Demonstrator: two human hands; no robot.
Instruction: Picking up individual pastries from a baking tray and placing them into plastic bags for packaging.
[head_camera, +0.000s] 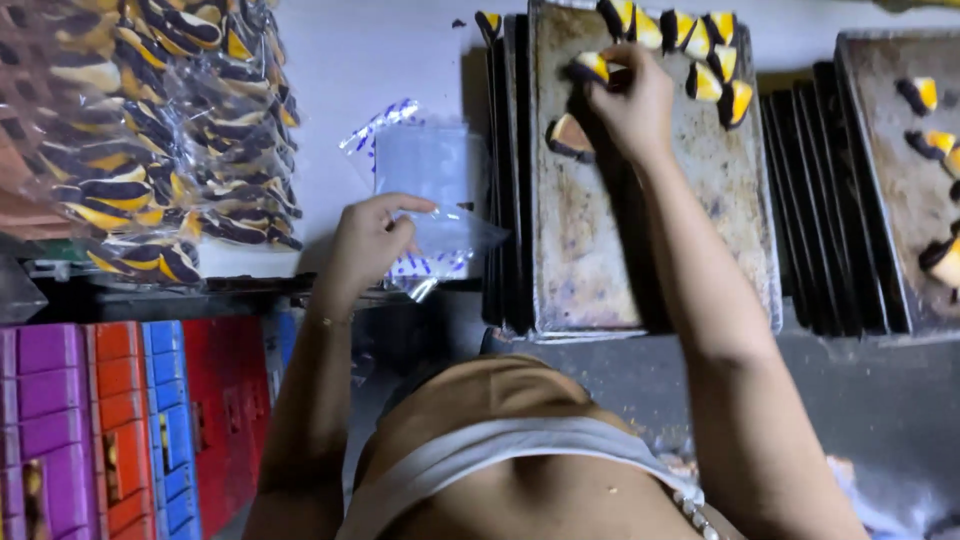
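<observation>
A heap of clear bags packed with yellow-and-brown cake slices lies at the far left, above coloured plastic crates. The left hand pinches the edge of a clear plastic bag with blue print on the white table. The right hand closes its fingertips on a yellow-and-brown cake slice over the worn metal baking tray, beside a second tray.

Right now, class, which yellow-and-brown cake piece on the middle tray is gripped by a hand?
The cake piece at the right hand's fingertips, at the tray's upper left; the others lie untouched.
</observation>
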